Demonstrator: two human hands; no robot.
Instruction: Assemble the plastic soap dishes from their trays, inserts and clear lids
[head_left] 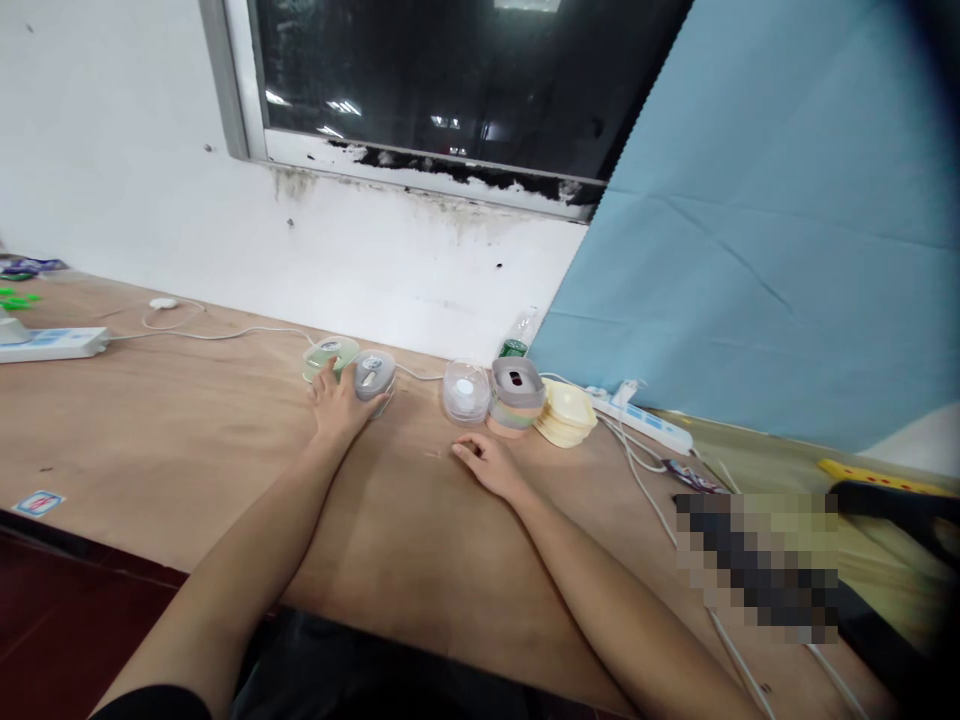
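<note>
Left hand: spread over two lidded boxes near the wall, fingers at the near edge of the green box, thumb across the near side of the grey box. Can't tell if it has an actual grip. Those two boxes sit side by side on the wooden table, green on the left. Right hand: relaxed, fingers half curled, gap between thumb and forefinger, low over the table; can't tell if it rests on it. Nearest to it, just beyond: clear containers, then a multicolour stack of tubs with a grey one on top, then pale yellow tubs, all in a row. Green-labelled bottle stands behind the stack. Power strip right of the yellow tubs; another power strip far left.
</note>
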